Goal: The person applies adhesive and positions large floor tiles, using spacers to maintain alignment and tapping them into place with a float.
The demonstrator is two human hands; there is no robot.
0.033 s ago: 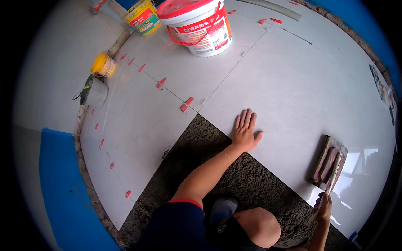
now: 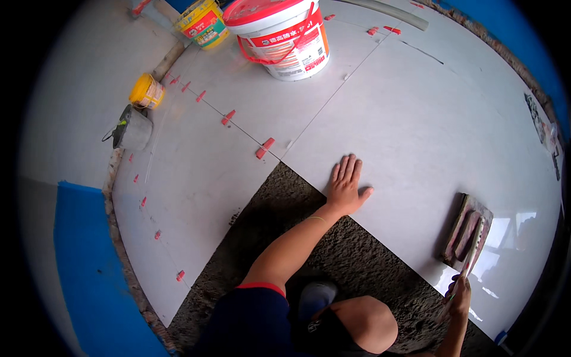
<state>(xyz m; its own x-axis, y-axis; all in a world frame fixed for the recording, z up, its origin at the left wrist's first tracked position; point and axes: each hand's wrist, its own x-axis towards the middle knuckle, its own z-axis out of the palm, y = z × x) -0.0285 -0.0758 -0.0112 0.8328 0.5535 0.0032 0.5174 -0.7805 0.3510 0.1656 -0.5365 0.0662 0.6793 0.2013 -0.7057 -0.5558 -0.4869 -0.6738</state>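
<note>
My left hand (image 2: 346, 191) lies palm down, fingers spread, on a pale glossy floor tile (image 2: 428, 137), just beyond the edge of rough dark mortar (image 2: 380, 262). At lower right, my right hand (image 2: 459, 296) is closed around a long pale handle (image 2: 473, 254), whose far part overlaps a worn rectangular float (image 2: 452, 238) with a grip on top, over the tile. I cannot make out whether handle and float are joined. My bare knee (image 2: 372, 321) and shod foot (image 2: 316, 298) are over the mortar.
A large white-and-red bucket (image 2: 279, 44), yellow buckets (image 2: 202, 24) and a grey pail (image 2: 134, 128) stand at the upper left. Several red levelling clips (image 2: 264, 147) sit along tile joints. A blue-and-white wall (image 2: 83, 250) borders the left; debris (image 2: 541, 128) lies at the right edge.
</note>
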